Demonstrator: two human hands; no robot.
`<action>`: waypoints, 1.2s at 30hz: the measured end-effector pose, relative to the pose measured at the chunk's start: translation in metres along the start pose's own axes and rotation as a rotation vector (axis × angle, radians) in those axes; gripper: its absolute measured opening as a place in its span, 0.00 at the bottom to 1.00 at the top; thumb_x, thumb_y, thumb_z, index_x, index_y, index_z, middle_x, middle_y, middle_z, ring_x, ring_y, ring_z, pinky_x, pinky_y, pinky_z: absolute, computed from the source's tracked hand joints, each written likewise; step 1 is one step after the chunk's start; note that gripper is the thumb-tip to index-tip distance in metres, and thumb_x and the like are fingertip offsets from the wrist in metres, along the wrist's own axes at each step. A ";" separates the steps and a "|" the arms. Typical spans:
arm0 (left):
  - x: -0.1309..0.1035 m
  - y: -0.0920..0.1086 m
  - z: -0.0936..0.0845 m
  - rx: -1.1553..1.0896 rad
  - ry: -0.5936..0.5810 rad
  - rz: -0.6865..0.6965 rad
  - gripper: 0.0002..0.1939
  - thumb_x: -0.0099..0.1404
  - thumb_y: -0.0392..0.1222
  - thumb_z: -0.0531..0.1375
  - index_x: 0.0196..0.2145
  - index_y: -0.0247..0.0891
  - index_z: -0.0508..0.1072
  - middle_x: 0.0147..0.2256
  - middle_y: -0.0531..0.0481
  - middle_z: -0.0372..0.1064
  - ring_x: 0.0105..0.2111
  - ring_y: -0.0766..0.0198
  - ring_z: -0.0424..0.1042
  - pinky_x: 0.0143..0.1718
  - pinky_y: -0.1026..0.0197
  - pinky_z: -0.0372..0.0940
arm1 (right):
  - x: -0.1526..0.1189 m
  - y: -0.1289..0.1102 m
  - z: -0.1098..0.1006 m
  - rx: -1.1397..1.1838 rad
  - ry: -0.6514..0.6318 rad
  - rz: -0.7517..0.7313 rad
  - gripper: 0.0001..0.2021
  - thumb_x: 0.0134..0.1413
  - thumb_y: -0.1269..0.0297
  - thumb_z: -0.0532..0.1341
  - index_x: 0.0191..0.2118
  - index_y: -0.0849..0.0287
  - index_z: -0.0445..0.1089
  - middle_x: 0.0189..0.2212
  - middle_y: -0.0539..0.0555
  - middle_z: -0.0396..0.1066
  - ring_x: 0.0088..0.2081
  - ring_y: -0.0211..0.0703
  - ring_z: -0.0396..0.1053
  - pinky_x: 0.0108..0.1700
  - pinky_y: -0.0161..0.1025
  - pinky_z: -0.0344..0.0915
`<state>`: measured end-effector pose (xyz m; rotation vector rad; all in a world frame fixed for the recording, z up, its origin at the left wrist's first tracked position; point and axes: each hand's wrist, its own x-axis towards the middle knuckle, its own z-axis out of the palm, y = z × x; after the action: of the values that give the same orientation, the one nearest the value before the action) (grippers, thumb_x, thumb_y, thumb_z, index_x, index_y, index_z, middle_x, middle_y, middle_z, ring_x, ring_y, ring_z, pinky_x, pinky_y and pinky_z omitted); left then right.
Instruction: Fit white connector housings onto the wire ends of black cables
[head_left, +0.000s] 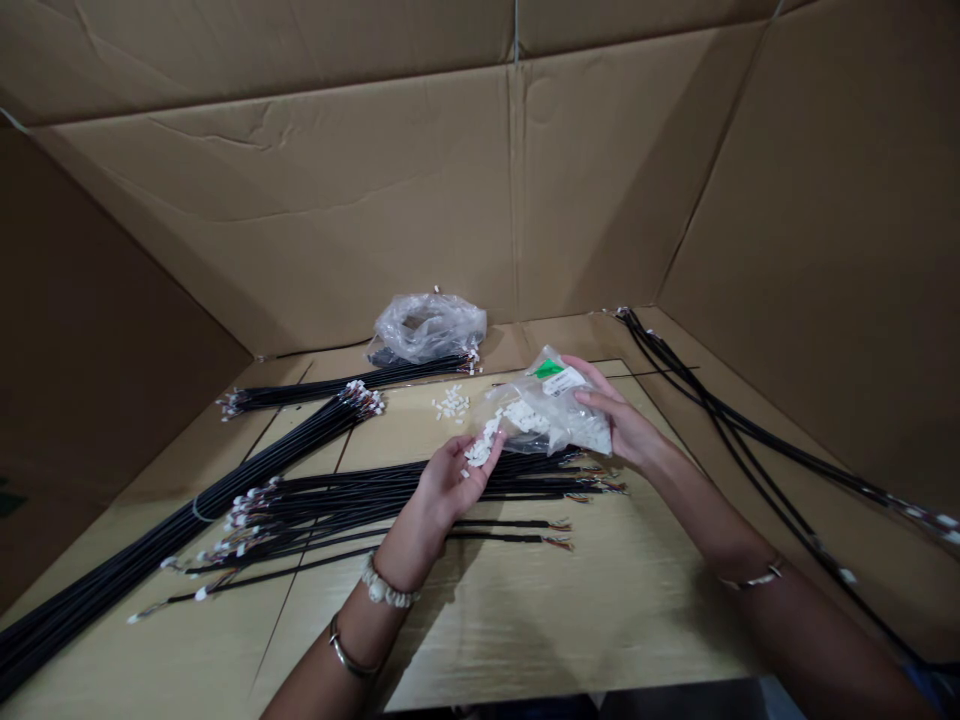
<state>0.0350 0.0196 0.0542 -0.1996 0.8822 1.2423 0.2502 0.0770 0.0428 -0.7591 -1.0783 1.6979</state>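
Clear bag (556, 412), green-marked: clasped by right hand (619, 412). White pieces (482, 447): held in cupped left hand (451, 482). Cables (360, 489), bag's eight o'clock: partly covered.

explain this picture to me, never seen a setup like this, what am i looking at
There's no machine here, just a person's two bare hands. The single picture comes from a camera worn on the head, looking forward and down.

The right hand grips a clear bag of small white pieces. The left hand is cupped, with some white pieces in it.

On the table lie a scatter of loose pieces and several groups of black cables. Another clear bag sits at the back, before the cardboard walls.
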 end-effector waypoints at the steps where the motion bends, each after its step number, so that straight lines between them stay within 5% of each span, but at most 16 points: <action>1: 0.000 0.000 0.000 -0.001 0.006 0.003 0.24 0.69 0.26 0.46 0.61 0.20 0.59 0.34 0.37 0.77 0.28 0.58 0.80 0.31 0.61 0.77 | 0.000 0.000 0.000 0.017 0.005 -0.004 0.28 0.43 0.65 0.69 0.53 0.43 0.68 0.49 0.49 0.73 0.44 0.47 0.72 0.43 0.41 0.70; 15: -0.001 0.001 0.002 0.008 0.014 -0.020 0.26 0.67 0.26 0.47 0.62 0.22 0.59 0.41 0.35 0.78 0.30 0.60 0.80 0.34 0.63 0.77 | -0.002 -0.001 0.002 -0.040 -0.002 0.025 0.30 0.43 0.64 0.69 0.55 0.44 0.66 0.49 0.50 0.73 0.47 0.50 0.71 0.47 0.43 0.70; 29: 0.001 0.000 0.000 0.005 0.015 0.012 0.24 0.67 0.25 0.46 0.60 0.19 0.60 0.34 0.38 0.77 0.29 0.58 0.80 0.32 0.61 0.77 | -0.001 0.001 -0.003 -0.107 -0.015 -0.051 0.27 0.48 0.62 0.67 0.56 0.41 0.65 0.52 0.51 0.71 0.50 0.54 0.71 0.49 0.49 0.70; 36: -0.001 0.001 0.001 -0.050 0.018 -0.007 0.26 0.67 0.25 0.47 0.62 0.21 0.58 0.41 0.34 0.77 0.30 0.58 0.80 0.32 0.60 0.77 | -0.002 -0.002 0.001 -0.079 0.013 -0.031 0.28 0.45 0.62 0.68 0.54 0.42 0.67 0.52 0.50 0.71 0.49 0.53 0.71 0.49 0.49 0.70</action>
<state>0.0346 0.0199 0.0555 -0.2538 0.8653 1.2582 0.2504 0.0752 0.0453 -0.7983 -1.1483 1.6299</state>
